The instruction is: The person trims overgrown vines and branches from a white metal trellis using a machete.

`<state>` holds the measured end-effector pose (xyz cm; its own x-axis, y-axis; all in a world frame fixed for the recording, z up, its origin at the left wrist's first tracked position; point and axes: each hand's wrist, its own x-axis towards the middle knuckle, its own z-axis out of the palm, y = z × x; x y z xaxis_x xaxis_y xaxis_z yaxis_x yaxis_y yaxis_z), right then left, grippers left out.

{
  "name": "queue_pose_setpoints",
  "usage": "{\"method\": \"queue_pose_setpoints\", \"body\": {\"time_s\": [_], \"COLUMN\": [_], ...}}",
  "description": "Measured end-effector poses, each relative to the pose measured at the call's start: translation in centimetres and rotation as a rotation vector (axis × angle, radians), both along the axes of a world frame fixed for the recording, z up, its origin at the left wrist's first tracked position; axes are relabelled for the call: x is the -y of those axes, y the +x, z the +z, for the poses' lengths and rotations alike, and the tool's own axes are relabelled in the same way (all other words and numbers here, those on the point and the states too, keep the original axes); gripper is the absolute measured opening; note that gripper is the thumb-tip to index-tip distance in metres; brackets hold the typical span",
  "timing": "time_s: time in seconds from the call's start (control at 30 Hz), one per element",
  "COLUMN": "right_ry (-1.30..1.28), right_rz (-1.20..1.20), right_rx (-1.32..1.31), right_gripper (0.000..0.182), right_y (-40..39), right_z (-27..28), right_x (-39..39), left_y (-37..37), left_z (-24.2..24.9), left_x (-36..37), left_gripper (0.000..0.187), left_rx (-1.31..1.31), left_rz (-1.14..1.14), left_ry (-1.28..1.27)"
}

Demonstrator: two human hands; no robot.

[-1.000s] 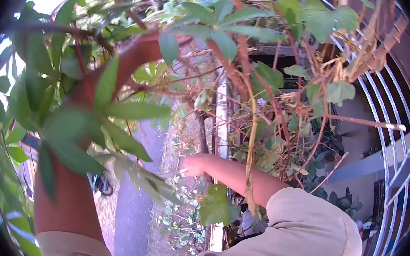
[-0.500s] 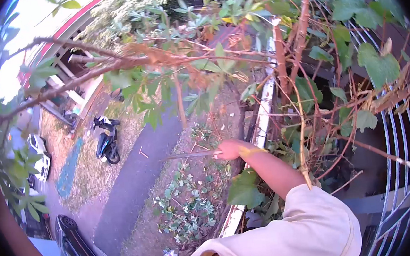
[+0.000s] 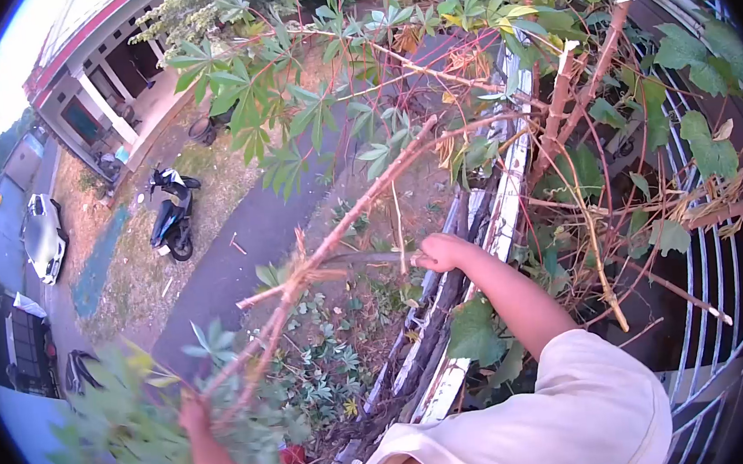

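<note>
My right hand (image 3: 442, 252) is closed around the handle end of a long dark blade (image 3: 365, 257), which points left and passes by the forked part of a cut branch (image 3: 300, 278). At the lower left, my left hand (image 3: 195, 413) is wrapped round the leafy lower end of that branch. The leaves (image 3: 133, 438) around this hand are blurred. The branch slants from the left hand up to a cut tip at the middle of the view.
A white, peeling ledge (image 3: 509, 193) runs diagonally beside cut stems (image 3: 558, 96) and vines. Metal bars (image 3: 720, 272) stand at the right. Far below are a motorbike (image 3: 174, 212), a white car (image 3: 43, 239), a paved path (image 3: 226, 284) and a house (image 3: 103, 96).
My left hand has come into view with the leafy branch, now swung down to the lower left. The right hand has shifted slightly right and up with the blade. The view has shifted too.
</note>
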<state>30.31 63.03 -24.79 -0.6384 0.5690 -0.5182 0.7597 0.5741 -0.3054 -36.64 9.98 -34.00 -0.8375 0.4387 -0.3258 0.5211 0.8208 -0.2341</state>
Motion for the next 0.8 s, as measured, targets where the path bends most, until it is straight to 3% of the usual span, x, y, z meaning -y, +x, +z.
{"method": "queue_pose_setpoints", "body": {"time_s": [0.07,0.13,0.2,0.27,0.33,0.4,0.47,0.57,0.63,0.7,0.8], "right_ry": [0.029,0.056,0.057,-0.05,-0.012,0.024,0.03,0.082,-0.112,-0.551,-0.718], "right_rz": [-0.047,-0.127,-0.106,-0.18,-0.201,-0.183,-0.179,-0.205,-0.231,-0.459,-0.552], "right_rx": [-0.007,-0.052,-0.043,-0.01,-0.087,-0.118,-0.105,-0.225,-0.226,-0.355,-0.36], "right_gripper": [0.059,0.056,0.055,0.05,0.049,0.052,0.055,0.055,0.048,0.04,0.036], "right_y": [-0.7,-0.4,-0.3,-0.9,-1.4,-1.5,-1.5,-1.2,-2.1,-2.6,-5.3], "right_z": [-0.4,-0.3,-1.1,-2.5,-0.5,0.4,0.4,0.2,-0.3,-1.8,1.2], "right_x": [1.1,1.4,0.5,-0.1,0.3,1.0,1.0,1.6,1.6,2.1,3.1], "left_y": [4.6,9.2,15.9,18.8,21.6,22.8,23.9,25.4,26.9,26.9,23.3], "left_z": [-7.5,-11.9,-12.1,-16.6,-16.0,-15.6,-13.4,-11.1,-8.7,-3.8,0.3], "left_x": [2.7,4.6,3.8,5.6,4.2,4.0,3.9,4.2,4.3,3.6,5.5], "left_gripper": [0.063,0.06,0.056,0.052,0.048,0.045,0.045,0.046,0.047,0.048,0.046], "left_rx": [0.086,0.177,0.288,0.182,0.274,0.337,0.305,0.306,0.227,0.184,0.209], "left_rz": [-0.196,-0.244,-0.112,-0.229,-0.183,-0.119,-0.187,-0.026,-0.01,0.031,0.064], "left_ry": [-0.099,-0.167,-0.082,0.027,0.127,0.063,0.191,0.28,0.34,0.388,0.337]}}
